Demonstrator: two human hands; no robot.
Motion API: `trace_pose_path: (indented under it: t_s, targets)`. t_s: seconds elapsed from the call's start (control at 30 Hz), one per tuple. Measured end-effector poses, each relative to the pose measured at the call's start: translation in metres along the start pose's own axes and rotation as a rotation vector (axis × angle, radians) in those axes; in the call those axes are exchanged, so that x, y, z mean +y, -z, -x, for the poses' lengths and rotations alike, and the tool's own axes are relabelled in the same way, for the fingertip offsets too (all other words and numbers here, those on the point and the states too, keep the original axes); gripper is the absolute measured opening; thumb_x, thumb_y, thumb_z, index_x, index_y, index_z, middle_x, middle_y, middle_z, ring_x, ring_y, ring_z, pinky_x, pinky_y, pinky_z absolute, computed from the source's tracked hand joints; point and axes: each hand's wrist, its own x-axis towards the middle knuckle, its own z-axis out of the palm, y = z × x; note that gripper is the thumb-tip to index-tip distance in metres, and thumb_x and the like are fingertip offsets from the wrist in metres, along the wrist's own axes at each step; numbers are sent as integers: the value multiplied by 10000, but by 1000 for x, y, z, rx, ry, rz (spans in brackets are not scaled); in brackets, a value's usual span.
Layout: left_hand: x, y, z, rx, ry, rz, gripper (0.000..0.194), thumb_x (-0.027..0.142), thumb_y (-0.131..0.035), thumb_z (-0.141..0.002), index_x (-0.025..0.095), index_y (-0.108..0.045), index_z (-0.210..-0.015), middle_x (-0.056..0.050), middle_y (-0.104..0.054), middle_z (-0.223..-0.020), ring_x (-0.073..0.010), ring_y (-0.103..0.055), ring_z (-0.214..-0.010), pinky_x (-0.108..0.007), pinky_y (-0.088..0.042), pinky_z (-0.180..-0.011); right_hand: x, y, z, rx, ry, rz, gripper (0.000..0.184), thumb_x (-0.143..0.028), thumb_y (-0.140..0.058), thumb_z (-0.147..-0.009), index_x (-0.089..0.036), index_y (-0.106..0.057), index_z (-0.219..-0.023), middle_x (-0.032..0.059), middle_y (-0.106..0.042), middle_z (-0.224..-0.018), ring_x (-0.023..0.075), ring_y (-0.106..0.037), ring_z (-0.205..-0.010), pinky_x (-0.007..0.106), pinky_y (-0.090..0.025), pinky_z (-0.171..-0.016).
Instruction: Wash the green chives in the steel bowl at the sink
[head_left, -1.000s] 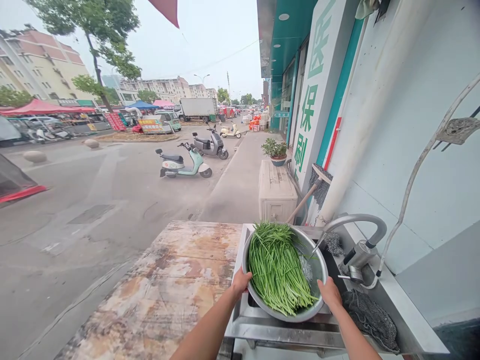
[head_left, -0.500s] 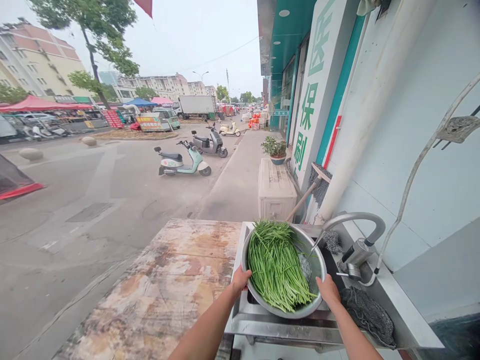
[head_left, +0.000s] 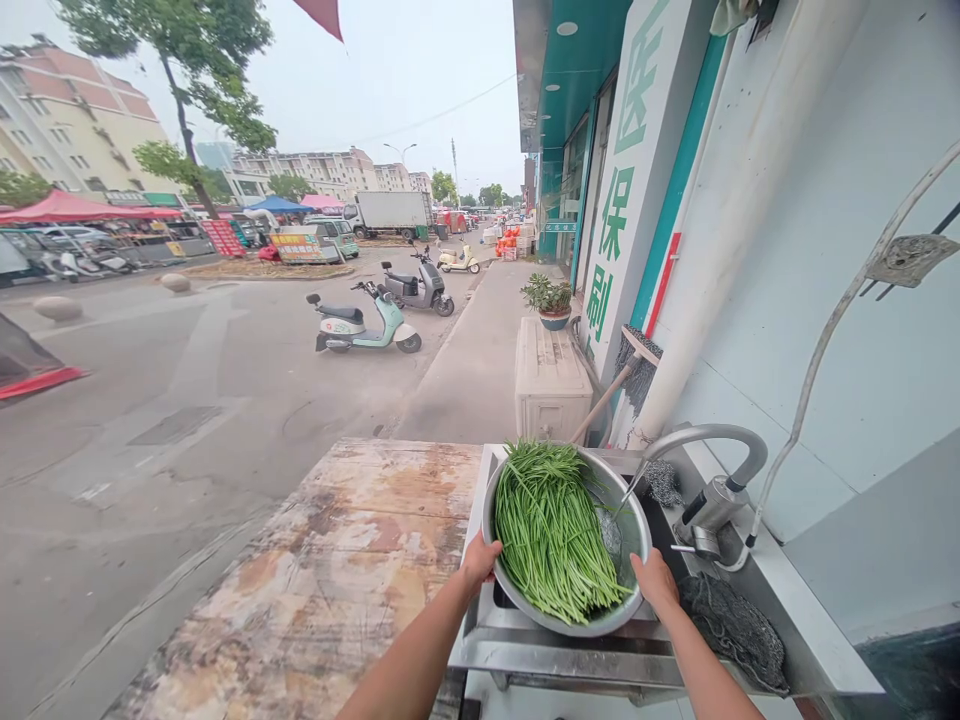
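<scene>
A round metal basin (head_left: pixel 640 530) rests over the stainless steel sink (head_left: pixel 570 655), heaped with long green garlic chives (head_left: pixel 555 535). My left hand (head_left: pixel 480 560) grips the basin's rim on the left, thumb over the edge. On the right side, my right hand (head_left: pixel 656 580) holds the same rim, thumb on top and fingers underneath, out of sight. From the curved faucet (head_left: pixel 720 440) water runs into the basin, with some water visible at the right of the chives.
A weathered wooden table (head_left: pixel 322 580) adjoins the sink on the left. A dark mesh cloth (head_left: pixel 731 630) lies at the sink's right, and a steel scrubber (head_left: pixel 664 483) sits behind the basin. Beyond stand a white box (head_left: pixel 553 375), a potted plant (head_left: pixel 547 297) and a mop (head_left: pixel 634 370).
Almost nothing differs: both hands stay on the basin's rim and water keeps running. The view has shifted very slightly.
</scene>
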Motion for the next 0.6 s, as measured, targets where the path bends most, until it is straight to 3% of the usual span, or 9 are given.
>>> trace_pose_path:
  t_s: [0.6]
  targets:
    - [-5,0,-2,-34,-42,52,277,134,-478,-830,171,-478,-1105,72,-453,-538,-77,-408,-381,-188,-303,-372,0,-1,1,-3,10,-17,435,-361,-366,-979,-53,-500,-1255,228,-630,-1216,317,-623,-1110,353,-484,-815]
